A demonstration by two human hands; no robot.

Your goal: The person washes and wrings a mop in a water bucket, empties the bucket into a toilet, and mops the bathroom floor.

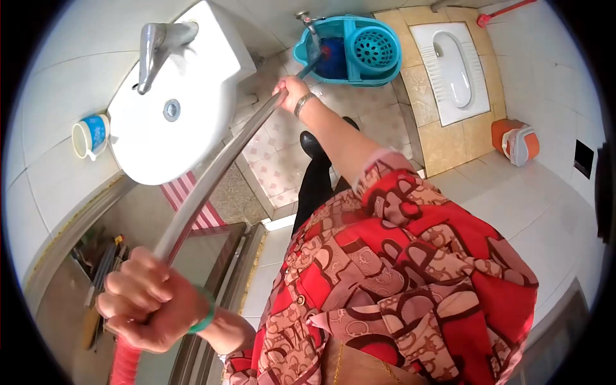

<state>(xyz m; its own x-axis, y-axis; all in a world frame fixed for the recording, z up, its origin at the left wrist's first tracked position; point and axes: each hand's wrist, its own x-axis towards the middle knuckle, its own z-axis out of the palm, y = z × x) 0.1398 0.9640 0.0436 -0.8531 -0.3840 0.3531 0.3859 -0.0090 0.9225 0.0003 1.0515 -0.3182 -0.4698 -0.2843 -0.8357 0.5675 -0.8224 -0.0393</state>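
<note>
My left hand, with a green bangle at the wrist, is closed round the upper part of a long mop handle, just above its red-wrapped end. Farther down the pole, my right hand also grips it, a metal watch or bracelet at that wrist. The pole slants away into the left compartment of a turquoise mop bucket. Dark blue and a bit of red show inside there, but the mop head itself is hard to make out. A round wringer basket fills the bucket's right side.
A wall tap hangs over the bucket. To the left are a white washbasin with a faucet and a cup. At right lie a squat toilet on a raised tiled step and an orange bin. A door frame is below.
</note>
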